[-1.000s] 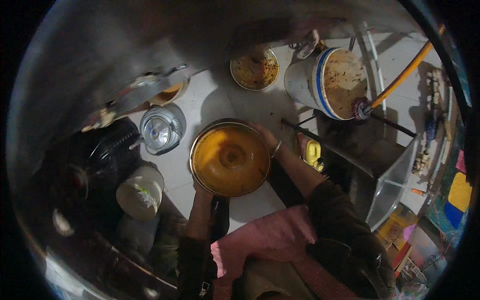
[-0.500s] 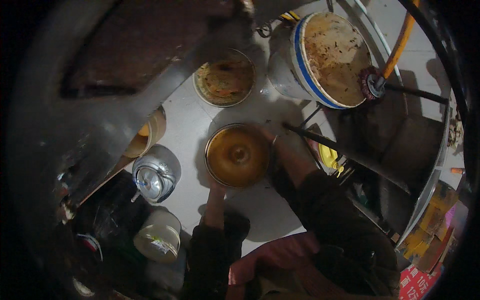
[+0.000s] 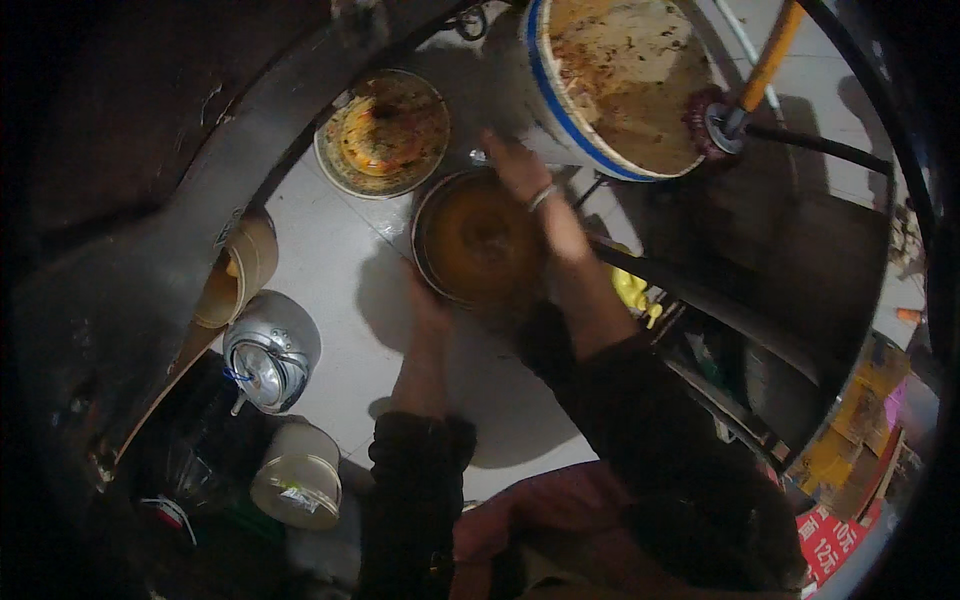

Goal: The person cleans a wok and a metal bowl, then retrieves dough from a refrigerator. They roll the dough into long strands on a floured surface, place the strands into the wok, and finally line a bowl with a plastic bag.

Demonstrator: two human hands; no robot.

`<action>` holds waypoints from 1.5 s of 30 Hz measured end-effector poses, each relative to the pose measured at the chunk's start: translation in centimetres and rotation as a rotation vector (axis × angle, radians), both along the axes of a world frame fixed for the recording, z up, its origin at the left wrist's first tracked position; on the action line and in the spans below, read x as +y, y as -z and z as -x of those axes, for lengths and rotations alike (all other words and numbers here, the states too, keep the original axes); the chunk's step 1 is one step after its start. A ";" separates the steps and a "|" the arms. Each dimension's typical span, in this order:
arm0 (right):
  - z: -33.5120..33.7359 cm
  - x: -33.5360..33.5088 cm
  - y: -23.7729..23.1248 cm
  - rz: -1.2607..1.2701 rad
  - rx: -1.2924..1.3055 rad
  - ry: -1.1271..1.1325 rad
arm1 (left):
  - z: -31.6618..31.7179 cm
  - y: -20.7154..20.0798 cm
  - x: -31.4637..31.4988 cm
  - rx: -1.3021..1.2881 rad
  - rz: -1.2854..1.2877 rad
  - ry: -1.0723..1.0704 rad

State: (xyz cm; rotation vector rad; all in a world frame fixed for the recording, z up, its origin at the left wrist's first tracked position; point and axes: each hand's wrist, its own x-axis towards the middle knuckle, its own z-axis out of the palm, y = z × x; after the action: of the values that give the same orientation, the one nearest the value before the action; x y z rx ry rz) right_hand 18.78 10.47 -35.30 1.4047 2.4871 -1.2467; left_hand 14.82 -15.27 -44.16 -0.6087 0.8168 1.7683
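The central bowl point(image 3: 417, 240) is possibly metal, the kettle point(image 3: 272, 350) glossy metal, the apron point(image 3: 540, 505) cloth.

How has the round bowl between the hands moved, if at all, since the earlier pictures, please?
Yes: judged against the silver kettle on the floor, the round bowl has shifted away from it, toward the blue-banded bucket.

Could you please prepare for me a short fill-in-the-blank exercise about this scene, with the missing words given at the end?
1. The round bowl is between the person's two ____.
2. The light bracelet is on the person's ____ wrist.
3. Around the large bucket, near its rim, runs a ____ band.
4. In the picture, the metal kettle is to the ____ of the bowl.

Missing words: hands; right; blue; left.
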 end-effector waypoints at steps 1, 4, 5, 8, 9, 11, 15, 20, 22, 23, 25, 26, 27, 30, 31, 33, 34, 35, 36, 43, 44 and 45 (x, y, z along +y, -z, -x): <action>1.1 -1.2 -3.5 -0.157 0.007 0.046 | -0.4 -0.3 -0.2 -0.043 -0.014 0.023; -0.3 -8.0 -9.4 -0.289 0.194 0.026 | -1.1 -4.3 -1.6 -0.069 0.059 0.186; -1.4 -10.9 -10.8 -0.187 0.234 -0.026 | -2.5 -7.0 -2.6 -0.004 0.126 0.276; -4.5 -18.4 -17.9 -0.111 0.088 -0.395 | -4.8 -17.6 -5.0 0.084 0.298 0.500; -6.5 -20.7 -21.0 -0.131 0.055 -0.479 | -4.6 -23.1 -5.4 0.034 0.339 0.510; -10.2 -23.6 -27.3 -0.171 0.132 -0.480 | -4.6 -34.2 -5.6 0.004 0.381 0.555; -18.4 -20.3 -44.2 0.054 0.217 -0.154 | -3.4 -43.7 -7.6 0.709 0.270 0.986; -33.0 -10.3 -48.7 -0.190 0.050 0.420 | -5.2 -57.1 3.6 1.096 -0.153 1.181; -39.3 -6.7 -46.8 -0.194 -0.043 0.846 | -9.2 -59.9 9.6 1.152 -0.343 1.263; -42.7 -5.8 -43.7 -0.322 -0.093 0.894 | -11.5 -60.4 12.8 1.188 -0.366 1.359; -48.0 -4.3 -39.5 -0.150 -0.261 0.981 | -16.7 -58.7 17.7 1.072 -0.319 1.404; -49.3 -3.8 -38.8 0.001 -0.352 1.043 | -19.1 -57.0 19.9 1.026 -0.217 1.439; -50.5 -3.8 -37.7 0.162 -0.448 1.110 | -21.3 -54.7 21.9 0.971 -0.118 1.485; -52.6 -5.8 -32.6 0.275 -0.440 1.084 | -25.7 -44.6 24.4 1.300 0.090 1.591; -52.9 -6.3 -31.4 0.225 -0.391 1.135 | -26.6 -42.9 25.1 1.346 0.150 1.665; -52.4 -7.8 -29.7 0.132 -0.300 1.235 | -27.3 -41.0 26.3 1.238 0.235 1.955; -51.9 -7.6 -29.6 0.103 -0.353 1.233 | -26.9 -38.0 24.5 1.171 0.179 1.656; -52.1 -7.3 -29.7 0.086 -0.305 1.245 | -27.5 -38.0 24.8 1.189 0.192 1.667; -51.9 -7.1 -30.4 0.074 -0.253 1.263 | -27.8 -38.8 25.3 1.212 0.206 1.685; -51.6 -4.7 -32.6 0.030 -0.096 1.241 | -26.4 -33.1 24.9 1.160 0.208 1.449; -51.9 -4.3 -32.6 0.049 -0.065 1.251 | -26.8 -34.1 25.3 1.086 0.213 1.431; -52.3 -4.3 -32.5 0.049 -0.071 1.254 | -27.4 -36.6 26.2 1.010 0.215 1.418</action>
State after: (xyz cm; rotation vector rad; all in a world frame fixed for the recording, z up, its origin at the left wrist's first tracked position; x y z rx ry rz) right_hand 71.04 6.21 -2.75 3.0300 1.3306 -1.1966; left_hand 42.20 10.91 -7.56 0.7523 1.5587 0.5238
